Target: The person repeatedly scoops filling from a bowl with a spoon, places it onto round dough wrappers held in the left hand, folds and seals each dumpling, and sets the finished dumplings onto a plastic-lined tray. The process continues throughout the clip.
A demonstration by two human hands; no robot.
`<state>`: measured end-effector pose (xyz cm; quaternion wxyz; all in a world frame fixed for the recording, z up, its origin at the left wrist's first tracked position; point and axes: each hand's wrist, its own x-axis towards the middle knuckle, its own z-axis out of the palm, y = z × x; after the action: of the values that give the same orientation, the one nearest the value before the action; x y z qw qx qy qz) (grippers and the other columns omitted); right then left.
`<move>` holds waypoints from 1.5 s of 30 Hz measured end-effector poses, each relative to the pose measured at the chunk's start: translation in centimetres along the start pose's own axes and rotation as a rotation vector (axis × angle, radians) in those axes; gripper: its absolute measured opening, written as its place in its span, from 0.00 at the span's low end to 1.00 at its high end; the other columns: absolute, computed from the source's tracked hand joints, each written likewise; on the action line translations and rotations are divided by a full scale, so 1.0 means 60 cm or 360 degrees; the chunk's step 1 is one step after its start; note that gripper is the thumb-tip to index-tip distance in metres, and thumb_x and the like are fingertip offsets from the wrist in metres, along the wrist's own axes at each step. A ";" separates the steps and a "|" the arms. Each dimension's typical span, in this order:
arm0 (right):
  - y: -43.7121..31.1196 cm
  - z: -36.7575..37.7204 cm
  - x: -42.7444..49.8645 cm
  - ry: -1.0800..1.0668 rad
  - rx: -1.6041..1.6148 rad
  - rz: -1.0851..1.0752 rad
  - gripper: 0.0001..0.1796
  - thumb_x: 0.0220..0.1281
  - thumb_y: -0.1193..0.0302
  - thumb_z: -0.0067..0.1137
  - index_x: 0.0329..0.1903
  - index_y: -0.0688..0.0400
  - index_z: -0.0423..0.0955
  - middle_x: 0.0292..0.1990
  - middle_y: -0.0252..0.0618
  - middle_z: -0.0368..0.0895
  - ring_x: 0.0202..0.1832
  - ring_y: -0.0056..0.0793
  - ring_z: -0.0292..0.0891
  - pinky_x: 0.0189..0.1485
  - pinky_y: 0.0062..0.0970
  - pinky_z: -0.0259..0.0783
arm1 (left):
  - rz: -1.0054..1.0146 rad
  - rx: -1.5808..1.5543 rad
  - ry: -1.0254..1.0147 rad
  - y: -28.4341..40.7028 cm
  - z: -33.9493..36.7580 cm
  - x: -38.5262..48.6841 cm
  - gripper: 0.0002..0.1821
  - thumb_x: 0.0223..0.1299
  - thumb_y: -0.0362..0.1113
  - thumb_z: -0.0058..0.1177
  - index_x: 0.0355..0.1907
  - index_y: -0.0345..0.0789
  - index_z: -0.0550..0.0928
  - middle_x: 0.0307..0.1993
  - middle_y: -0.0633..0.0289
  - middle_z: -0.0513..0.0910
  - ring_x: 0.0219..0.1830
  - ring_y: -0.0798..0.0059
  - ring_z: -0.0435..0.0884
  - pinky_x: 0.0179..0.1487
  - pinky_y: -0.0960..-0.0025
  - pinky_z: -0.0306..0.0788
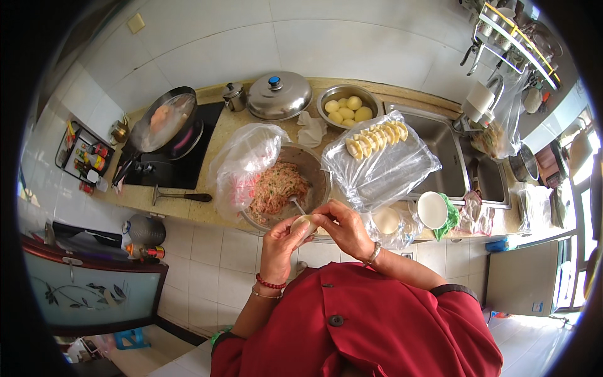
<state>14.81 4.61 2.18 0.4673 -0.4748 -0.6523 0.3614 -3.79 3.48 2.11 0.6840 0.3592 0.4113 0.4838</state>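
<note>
My left hand (278, 249) and my right hand (346, 228) hold a folded dumpling wrapper (304, 226) between them, its edge pinched by the fingers. Just beyond them stands a metal bowl (321, 176) of minced filling (278, 188), with a spoon (296, 203) in it and a crumpled plastic bag (249, 165) over its left side. To the right, a plastic-covered tray (384, 174) bears a row of dumplings (377, 138). Round wrappers (386, 220) lie on plastic near my right wrist. A white bowl (432, 210) is beside them.
On the left, a steaming wok (165, 120) is on a black cooktop (207, 136), with a masher-like tool (181, 195) in front. A domed lid (279, 96) and a metal bowl (377, 101) of peeled potatoes (346, 110) stand behind. A double sink (443, 151) is at right.
</note>
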 end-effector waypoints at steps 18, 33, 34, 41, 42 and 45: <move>0.013 0.000 -0.003 -0.0074 -0.0135 -0.0187 0.07 0.70 0.71 0.64 0.44 0.62 0.79 0.35 0.42 0.81 0.33 0.36 0.78 0.37 0.33 0.73 | 0.0196 0.0456 -0.0039 0.001 -0.006 0.007 0.12 0.72 0.30 0.58 0.53 0.26 0.82 0.45 0.59 0.87 0.44 0.77 0.86 0.46 0.71 0.84; 0.009 -0.012 -0.010 -0.0059 -0.0129 0.0122 0.05 0.69 0.73 0.62 0.41 0.62 0.77 0.36 0.45 0.82 0.37 0.44 0.81 0.41 0.36 0.76 | -0.0144 0.0102 -0.0024 0.004 -0.013 0.011 0.13 0.73 0.32 0.57 0.54 0.26 0.81 0.47 0.57 0.86 0.48 0.72 0.86 0.53 0.65 0.84; 0.003 -0.014 -0.006 -0.0107 -0.0067 0.0180 0.05 0.68 0.73 0.62 0.41 0.62 0.76 0.36 0.45 0.81 0.36 0.44 0.81 0.41 0.37 0.76 | -0.0155 0.0100 -0.0021 0.005 -0.013 0.010 0.13 0.73 0.32 0.57 0.53 0.26 0.81 0.47 0.57 0.86 0.48 0.72 0.87 0.53 0.64 0.84; 0.004 -0.019 -0.001 -0.0270 -0.0342 -0.0380 0.06 0.68 0.76 0.60 0.44 0.61 0.74 0.39 0.46 0.79 0.39 0.50 0.78 0.43 0.41 0.76 | 0.0038 0.0435 0.0034 -0.009 -0.019 0.011 0.11 0.72 0.31 0.58 0.50 0.24 0.84 0.42 0.59 0.87 0.41 0.77 0.87 0.45 0.70 0.85; 0.003 -0.020 -0.002 -0.0297 -0.0403 -0.0494 0.06 0.68 0.76 0.60 0.44 0.61 0.74 0.40 0.46 0.79 0.40 0.50 0.78 0.44 0.41 0.76 | 0.0098 0.0569 0.0036 -0.012 -0.022 0.012 0.11 0.72 0.31 0.59 0.49 0.24 0.84 0.40 0.59 0.88 0.39 0.77 0.87 0.43 0.71 0.85; 0.002 -0.019 -0.002 -0.0347 -0.0389 -0.0344 0.06 0.67 0.76 0.60 0.45 0.61 0.75 0.42 0.45 0.79 0.43 0.50 0.78 0.45 0.42 0.77 | 0.0249 0.0854 -0.0009 -0.006 -0.017 0.004 0.11 0.72 0.30 0.59 0.49 0.24 0.85 0.37 0.57 0.89 0.37 0.78 0.88 0.41 0.73 0.84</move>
<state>15.94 4.57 2.40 0.3689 -0.4134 -0.7852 0.2765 -4.56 3.70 1.29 0.5260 0.5596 0.4938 0.4079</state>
